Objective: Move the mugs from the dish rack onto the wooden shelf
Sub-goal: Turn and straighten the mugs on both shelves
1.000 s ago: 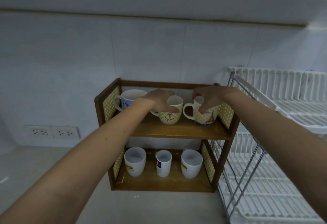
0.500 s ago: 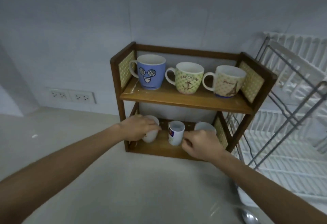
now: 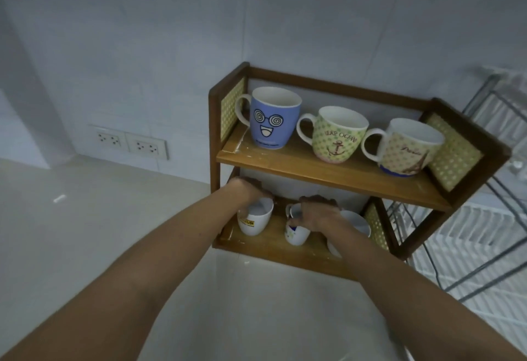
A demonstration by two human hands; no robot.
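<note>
The wooden shelf (image 3: 336,171) stands on the counter against the wall. Its top board carries a blue cartoon-face mug (image 3: 272,118), a green anchor mug (image 3: 336,135) and a cream Paris mug (image 3: 407,148). On the bottom board my left hand (image 3: 246,188) grips the rim of a white mug with a yellow label (image 3: 255,222). My right hand (image 3: 318,214) holds the small white mug with a blue print (image 3: 296,235) in the middle. A third white mug (image 3: 356,224) sits to the right, partly hidden by my right arm.
The white wire dish rack (image 3: 484,232) stands right of the shelf, with no mugs visible on it. Two wall sockets (image 3: 129,142) sit to the left above the pale counter (image 3: 99,232).
My hands dropped from the top-board mugs to the bottom board and closed on two white mugs. The view tilted down and shifted left.
</note>
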